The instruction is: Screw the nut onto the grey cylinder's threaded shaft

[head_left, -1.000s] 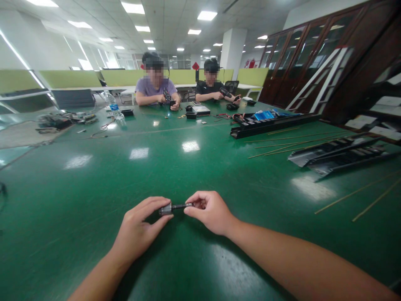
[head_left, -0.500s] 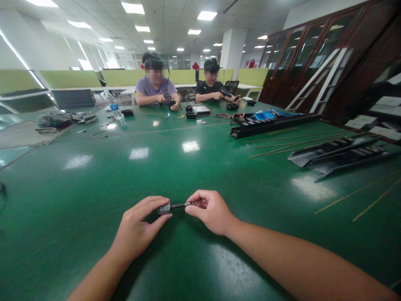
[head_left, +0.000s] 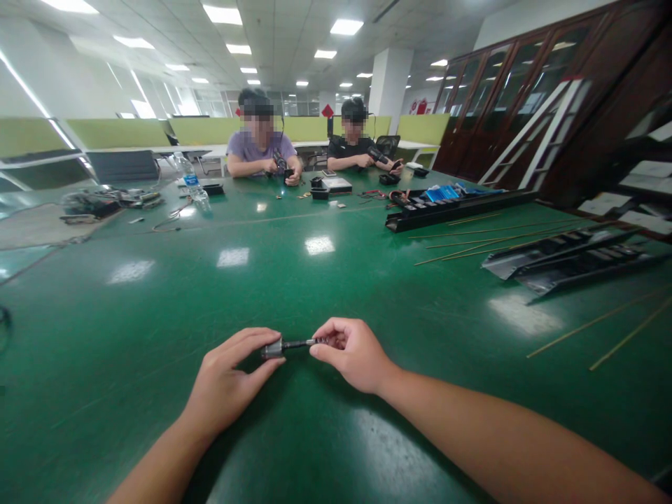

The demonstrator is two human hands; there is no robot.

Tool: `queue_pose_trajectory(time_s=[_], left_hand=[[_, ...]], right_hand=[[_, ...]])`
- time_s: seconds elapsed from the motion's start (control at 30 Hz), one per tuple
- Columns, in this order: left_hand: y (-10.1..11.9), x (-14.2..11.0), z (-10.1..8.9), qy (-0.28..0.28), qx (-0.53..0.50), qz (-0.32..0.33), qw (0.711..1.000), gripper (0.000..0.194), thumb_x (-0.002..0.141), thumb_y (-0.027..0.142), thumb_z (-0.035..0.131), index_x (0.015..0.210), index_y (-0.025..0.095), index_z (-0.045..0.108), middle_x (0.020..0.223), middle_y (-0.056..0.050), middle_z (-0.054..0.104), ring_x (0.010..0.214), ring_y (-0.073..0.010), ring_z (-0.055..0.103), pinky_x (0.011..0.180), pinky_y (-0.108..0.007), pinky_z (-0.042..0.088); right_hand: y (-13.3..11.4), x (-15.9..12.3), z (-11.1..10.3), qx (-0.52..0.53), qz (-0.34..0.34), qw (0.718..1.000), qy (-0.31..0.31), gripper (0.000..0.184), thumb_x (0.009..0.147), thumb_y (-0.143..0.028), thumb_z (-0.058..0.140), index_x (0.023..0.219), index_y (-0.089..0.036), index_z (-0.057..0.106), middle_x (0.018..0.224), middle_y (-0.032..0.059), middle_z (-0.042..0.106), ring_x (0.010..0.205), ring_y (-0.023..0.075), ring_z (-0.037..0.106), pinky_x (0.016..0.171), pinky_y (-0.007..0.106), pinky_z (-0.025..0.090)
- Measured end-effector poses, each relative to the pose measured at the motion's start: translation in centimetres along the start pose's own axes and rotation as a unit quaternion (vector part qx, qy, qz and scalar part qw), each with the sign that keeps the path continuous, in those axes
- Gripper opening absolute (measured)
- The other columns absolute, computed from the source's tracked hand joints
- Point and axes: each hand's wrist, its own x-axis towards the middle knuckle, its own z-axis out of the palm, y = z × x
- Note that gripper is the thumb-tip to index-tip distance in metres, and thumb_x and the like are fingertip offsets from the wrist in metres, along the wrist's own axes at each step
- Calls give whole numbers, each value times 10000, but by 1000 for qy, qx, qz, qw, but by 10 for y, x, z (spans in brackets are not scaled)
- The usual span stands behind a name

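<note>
Near the front of the green table (head_left: 336, 287), my left hand (head_left: 225, 378) grips a short silver metal cylinder (head_left: 271, 349) between thumb and fingers. A thin dark rod (head_left: 297, 344) sticks out of the cylinder toward the right. At the rod's far end, my right hand (head_left: 360, 353) pinches a small shiny metal tip piece (head_left: 319, 341) with thumb and forefinger. Part of that tip piece is hidden by the fingers, and I cannot tell whether it is joined to the rod.
Across the table two people (head_left: 261, 143) work with dark handheld tools. Black metal channels (head_left: 567, 259) and thin yellowish rods (head_left: 488, 245) lie on the right. A water bottle (head_left: 189, 175) and a pile of parts (head_left: 113, 199) are at the back left.
My left hand has shifted slightly left with the cylinder. A little more of the rod and the shiny tip piece shows between my hands; my right hand is almost still.
</note>
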Motion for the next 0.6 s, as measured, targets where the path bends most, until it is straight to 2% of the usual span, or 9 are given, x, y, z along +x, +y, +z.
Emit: queue_pose_trajectory(time_s=[0.27,0.33,0.47,0.53,0.6], left_hand=[[0,0,-1,-6,5,-19,1000,279,849,349,710,1104,239,683,1068,-48,715,975,-197,689,899,-317,558],[-3,-1,-3,-1,14,-45,999,293,846,385,706,1098,238,676,1063,-45,713,976,-204,684,905,-328,549],[-10,3,-4,41,30,-183,982,423,820,525,681,1091,200,660,1032,-75,703,944,-245,677,897,-393,546],[-11,7,-4,67,-44,-266,961,533,824,576,649,1167,169,624,1027,-95,703,915,-243,683,879,-400,560],[-10,11,-7,95,-175,-334,921,593,847,568,630,1272,159,569,1092,-108,700,912,-220,692,862,-370,584]], right_hand=[[1,1,0,2,2,1000,3,184,700,-276,748,812,-146,685,689,21,661,592,125,555,589,256,444],[1,1,0,3,1,1000,5,192,693,-279,753,815,-147,685,700,25,668,605,130,569,603,261,457],[2,1,0,7,0,1000,4,209,695,-292,755,828,-144,691,716,32,674,624,136,585,623,268,471],[3,2,0,10,0,1000,4,215,700,-302,754,826,-140,692,706,30,669,613,134,580,614,267,467],[3,2,0,9,0,1000,4,213,701,-297,756,824,-134,695,692,27,661,602,131,571,602,264,460]])
